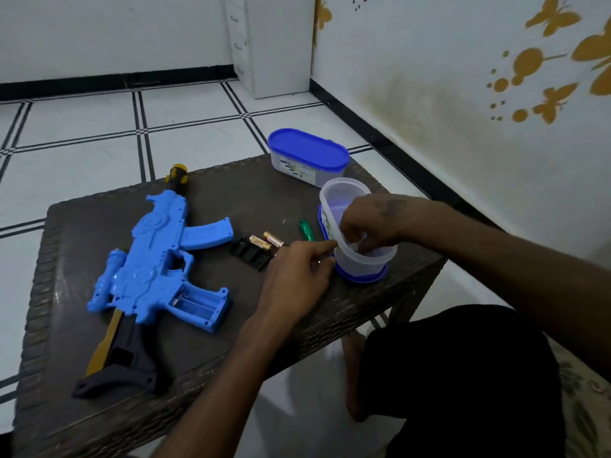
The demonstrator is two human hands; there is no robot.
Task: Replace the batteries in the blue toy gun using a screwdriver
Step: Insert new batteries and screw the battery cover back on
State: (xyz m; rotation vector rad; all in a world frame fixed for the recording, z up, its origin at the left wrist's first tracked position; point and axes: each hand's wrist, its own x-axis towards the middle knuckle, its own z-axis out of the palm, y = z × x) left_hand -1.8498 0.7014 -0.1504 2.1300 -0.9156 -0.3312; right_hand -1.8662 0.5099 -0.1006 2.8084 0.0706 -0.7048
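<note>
We risk tipping the open tub (350,223): right hand (370,226) digs inside, grip unclear, left hand (297,272) pinching its rim.

Toy gun (155,259): glossy blue moulded plastic, stock matt black and mustard plastic. Counter (205,328) under it: dark brown, woven-texture edge, top dull with slight sheen. Batteries (267,242) right of the gun: shiny gold metallic wrap. Screwdriver (306,230) beyond them: translucent green plastic handle. Open tub (350,226): frosted translucent plastic on a glossy blue lid. Floor (185,143): smooth glossy white tile.
</note>
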